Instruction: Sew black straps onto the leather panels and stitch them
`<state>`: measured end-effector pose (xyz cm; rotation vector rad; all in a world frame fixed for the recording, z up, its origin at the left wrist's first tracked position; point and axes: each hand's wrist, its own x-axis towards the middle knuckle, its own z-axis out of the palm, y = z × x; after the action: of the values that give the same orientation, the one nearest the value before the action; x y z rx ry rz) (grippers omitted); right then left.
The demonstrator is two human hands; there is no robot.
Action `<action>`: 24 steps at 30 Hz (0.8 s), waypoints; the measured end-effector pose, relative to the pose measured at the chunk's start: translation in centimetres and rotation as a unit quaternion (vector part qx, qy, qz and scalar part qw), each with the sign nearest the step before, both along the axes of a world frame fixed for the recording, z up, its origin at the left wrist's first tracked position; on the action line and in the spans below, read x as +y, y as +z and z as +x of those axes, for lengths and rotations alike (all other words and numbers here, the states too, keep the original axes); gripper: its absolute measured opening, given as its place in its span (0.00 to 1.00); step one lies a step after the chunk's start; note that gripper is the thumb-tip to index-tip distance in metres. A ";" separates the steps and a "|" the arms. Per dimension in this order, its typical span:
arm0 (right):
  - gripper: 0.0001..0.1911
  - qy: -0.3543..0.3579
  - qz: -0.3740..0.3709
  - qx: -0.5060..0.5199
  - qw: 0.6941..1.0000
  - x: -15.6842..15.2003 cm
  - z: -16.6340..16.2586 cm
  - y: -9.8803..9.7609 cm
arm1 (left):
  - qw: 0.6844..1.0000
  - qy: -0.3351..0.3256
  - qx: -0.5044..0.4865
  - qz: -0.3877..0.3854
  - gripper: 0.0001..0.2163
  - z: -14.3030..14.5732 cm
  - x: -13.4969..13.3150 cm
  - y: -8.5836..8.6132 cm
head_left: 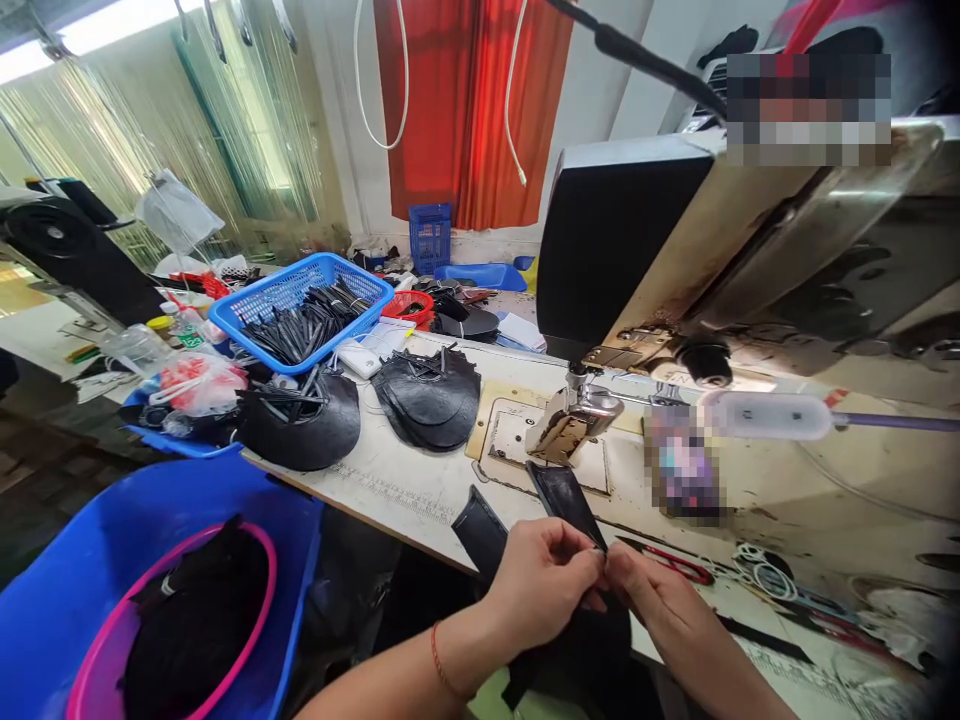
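Observation:
My left hand (pixel 544 580) and my right hand (pixel 652 590) meet at the table's front edge, both with fingers pinched. Between them they grip a black leather piece (pixel 566 497), whose strip-like end reaches up toward the sewing machine's post (pixel 566 425). Another curved end of black leather (pixel 480 530) sticks out left of my left hand. Darker material hangs below my hands, and how it joins these ends is hidden. To the left on the table lie two stacks of rounded black leather pieces (pixel 431 400) with thin strips on top.
The sewing machine head (pixel 630 240) overhangs the right side, with a lit lamp (pixel 765 414) beneath. Red-handled scissors (pixel 675 562) lie near my right hand. A blue basket (pixel 322 262) holds black strips. Lower left, a blue tub (pixel 60 530) contains a pink-rimmed basin (pixel 266 590) with black pieces.

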<state>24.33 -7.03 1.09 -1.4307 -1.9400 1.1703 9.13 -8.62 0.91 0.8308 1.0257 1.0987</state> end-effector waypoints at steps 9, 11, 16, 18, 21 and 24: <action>0.31 -0.019 -0.013 -0.003 1.000 -0.2 0.2 -1.2 | 0.999 0.020 0.001 -0.035 0.08 0.5 -0.1 -0.5; 0.30 -0.015 -0.023 -0.001 1.000 -0.1 0.4 -1.6 | 0.999 0.024 0.013 -0.033 0.08 0.5 -0.1 -0.9; 0.30 -0.035 -0.034 0.011 0.999 -0.5 0.8 -2.8 | 0.999 0.033 0.018 -0.009 0.07 0.3 -0.2 -1.3; 0.30 -0.060 -0.059 0.029 0.996 -0.8 1.0 -3.3 | 0.999 0.031 0.000 -0.018 0.08 0.5 -0.4 -1.3; 0.30 -0.082 -0.096 0.055 0.990 -1.4 1.3 -3.8 | 0.998 0.031 -0.033 -0.037 0.11 0.9 -0.6 -1.2; 0.29 -0.061 -0.073 0.060 0.994 -1.8 1.7 -3.8 | 0.998 0.030 -0.036 -0.036 0.12 1.4 -0.9 -1.1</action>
<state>26.02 -8.86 -2.69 -1.4926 -1.6920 1.3309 10.53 -9.47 -0.21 0.7012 1.0292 1.1278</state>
